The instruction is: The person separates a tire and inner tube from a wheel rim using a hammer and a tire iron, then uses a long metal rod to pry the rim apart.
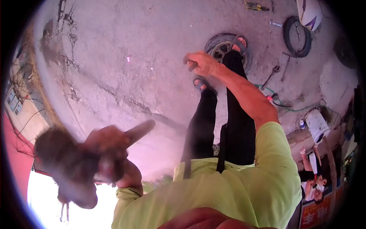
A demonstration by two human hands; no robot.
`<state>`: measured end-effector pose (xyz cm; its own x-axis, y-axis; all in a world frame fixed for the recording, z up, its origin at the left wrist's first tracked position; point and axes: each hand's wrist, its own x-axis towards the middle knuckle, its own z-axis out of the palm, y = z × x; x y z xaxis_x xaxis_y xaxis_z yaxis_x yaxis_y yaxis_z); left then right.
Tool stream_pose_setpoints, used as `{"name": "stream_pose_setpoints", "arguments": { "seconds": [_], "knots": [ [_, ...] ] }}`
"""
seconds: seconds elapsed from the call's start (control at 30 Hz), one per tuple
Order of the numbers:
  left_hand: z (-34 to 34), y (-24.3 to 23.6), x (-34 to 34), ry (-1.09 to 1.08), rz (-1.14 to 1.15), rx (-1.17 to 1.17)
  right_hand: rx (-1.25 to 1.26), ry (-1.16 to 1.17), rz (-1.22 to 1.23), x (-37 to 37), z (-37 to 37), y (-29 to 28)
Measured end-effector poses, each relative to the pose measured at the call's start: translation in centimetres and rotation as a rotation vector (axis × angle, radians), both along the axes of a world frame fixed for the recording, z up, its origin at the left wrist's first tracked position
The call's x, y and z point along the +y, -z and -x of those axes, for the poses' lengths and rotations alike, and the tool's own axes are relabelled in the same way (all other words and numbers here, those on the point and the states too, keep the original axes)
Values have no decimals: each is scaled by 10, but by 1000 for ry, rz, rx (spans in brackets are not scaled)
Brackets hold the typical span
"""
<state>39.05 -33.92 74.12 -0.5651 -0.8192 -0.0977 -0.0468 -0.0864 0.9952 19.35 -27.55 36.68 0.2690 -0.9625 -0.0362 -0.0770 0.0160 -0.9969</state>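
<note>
My left hand point(106, 141), blurred, is closed at lower left around a tool with a pale bar or handle point(140, 130); a large dark, smeared mass point(66, 164) hangs beside it, too blurred to name. My right hand point(200, 63) reaches forward at the centre, fingers closed around a short dark object point(192, 66) that I cannot make out. Below and beyond it, a wheel with tire point(217, 42) lies flat on the concrete floor point(133, 76), with my right sandalled foot point(238, 45) on it. My left foot point(200, 84) stands on the floor nearby.
Pliers point(255, 7), wrenches point(274, 23), a loose tire point(289, 38), a white panel point(307, 13), a long tool point(270, 78) and a green hose point(295, 109) lie to the right. A white bucket point(317, 124) and a seated person point(314, 187) are at lower right. A wall point(17, 133) borders the left.
</note>
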Motion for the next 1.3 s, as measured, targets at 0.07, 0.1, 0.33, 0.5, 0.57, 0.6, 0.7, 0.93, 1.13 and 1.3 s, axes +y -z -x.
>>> {"name": "stream_pose_setpoints", "arguments": {
  "seconds": [0.07, 0.1, 0.33, 0.5, 0.57, 0.6, 0.7, 0.93, 1.13, 1.3],
  "knots": [
    [15, -9, 1, -5, 191, 58, 36, 13, -16, 5, 3, 2],
    [12, 4, 7, -14, 208, -11, 23, 12, -17, 1, 1, 0],
    [-37, 145, 84, 111, -760, -1188, 46, -137, 68, 36, -21, 13],
    [-44, 34, 113, -354, -699, -1007, 37, -98, 118, 41, -55, 5],
    [-58, 17, 117, -469, -640, -873, 60, -80, 59, 39, -51, 2],
    [-54, 13, 113, -486, -618, -811, 91, -79, 42, 31, -43, 0],
    [-44, 23, 105, -461, -553, -657, 29, -90, -11, 18, -35, -12],
    [-21, 125, 95, -234, -625, -880, 63, 2, 40, -3, -40, 15],
    [-33, 23, 57, -308, -367, -827, 1, 62, 32, -20, -23, 16],
    [0, -16, 17, -123, 202, 26, 23, 60, 2, -12, -18, -1]
  ]
}}
